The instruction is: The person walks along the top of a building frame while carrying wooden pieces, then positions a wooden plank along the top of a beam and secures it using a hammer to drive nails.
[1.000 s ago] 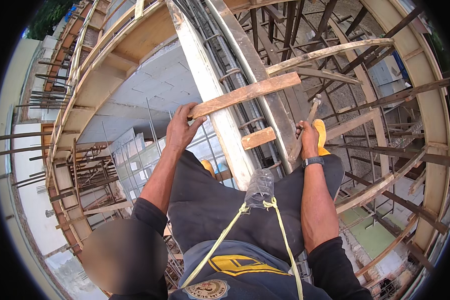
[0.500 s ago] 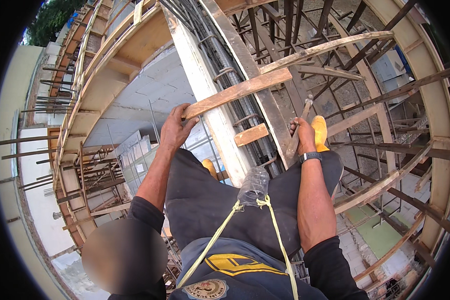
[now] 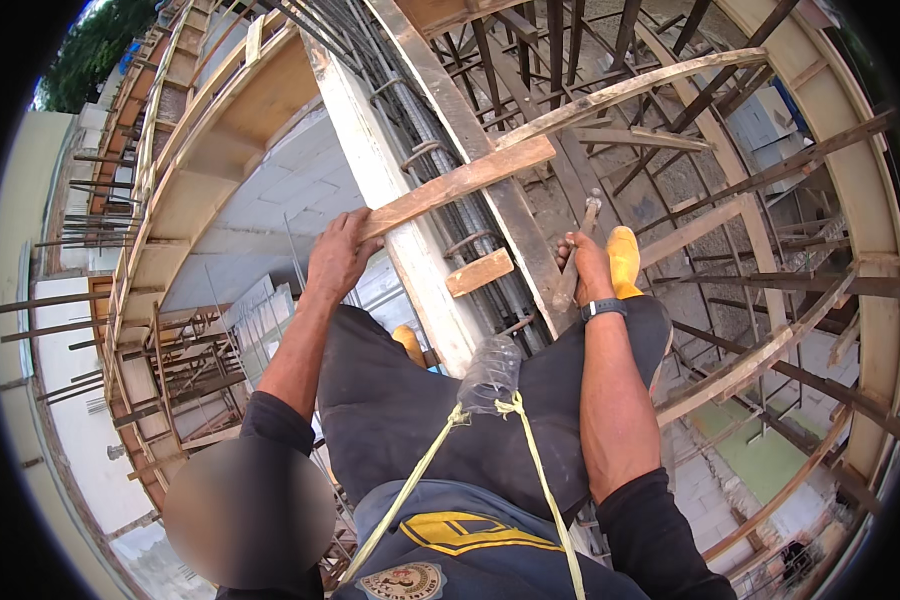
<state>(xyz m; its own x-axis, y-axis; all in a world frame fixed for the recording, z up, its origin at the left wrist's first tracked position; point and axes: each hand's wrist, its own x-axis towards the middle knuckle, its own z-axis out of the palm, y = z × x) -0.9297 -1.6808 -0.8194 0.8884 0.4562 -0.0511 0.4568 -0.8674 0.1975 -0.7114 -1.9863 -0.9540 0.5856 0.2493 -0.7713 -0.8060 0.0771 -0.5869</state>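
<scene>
My left hand grips the left end of a wooden plank, which lies slantwise across a long, narrow timber form. My right hand is closed round the handle of a hammer, held upright beside the form's right board. Between the form's boards runs a bundle of steel reinforcing bars with ring ties. Nearer me, a short wood block sits across the bars. A clear plastic bottle piece hangs at my lap from yellow string.
The form's left board is pale. My yellow boots stand astride the form. Curved plywood formwork rises at the left. On the right, timber braces and poles cross over a lower level with open gaps.
The whole view has shifted, so the form, plank and both hands appear slightly further left. Both grips look unchanged.
</scene>
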